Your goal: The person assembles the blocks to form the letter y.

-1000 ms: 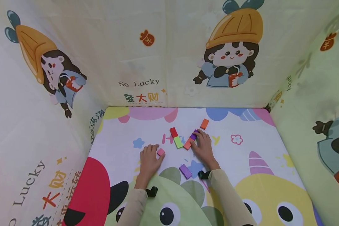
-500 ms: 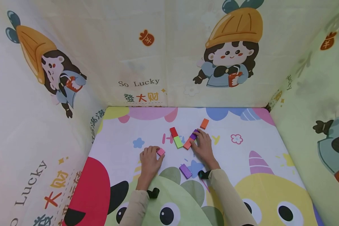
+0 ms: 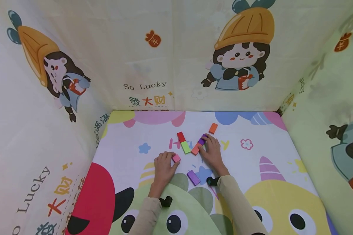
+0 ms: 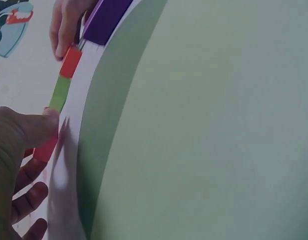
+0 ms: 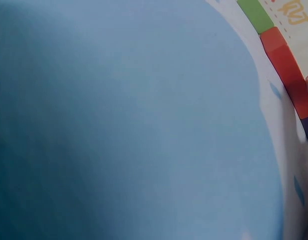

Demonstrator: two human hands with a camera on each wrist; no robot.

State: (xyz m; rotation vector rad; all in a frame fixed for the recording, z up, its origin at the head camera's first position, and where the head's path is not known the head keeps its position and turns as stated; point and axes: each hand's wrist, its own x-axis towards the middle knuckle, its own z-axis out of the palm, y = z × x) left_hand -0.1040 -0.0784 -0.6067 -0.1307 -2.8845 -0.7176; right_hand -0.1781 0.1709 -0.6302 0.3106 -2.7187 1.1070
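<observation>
Pinching pink block (image 3: 176,158) between thumb and fingers, left hand (image 3: 164,168) sits farther right than half a second ago, block carried along, nearer green block (image 3: 185,147) but apart from it. Red block (image 3: 181,136) joins green end to end, unmoved. Right hand (image 3: 213,153) in same place, fingers at purple block (image 3: 201,141), thumb by coral block (image 3: 195,149); cannot tell whether gripping or just resting, blocks partly covered. Orange block (image 3: 213,128) beyond, lilac block (image 3: 193,178) nearer person, both unchanged.
</observation>
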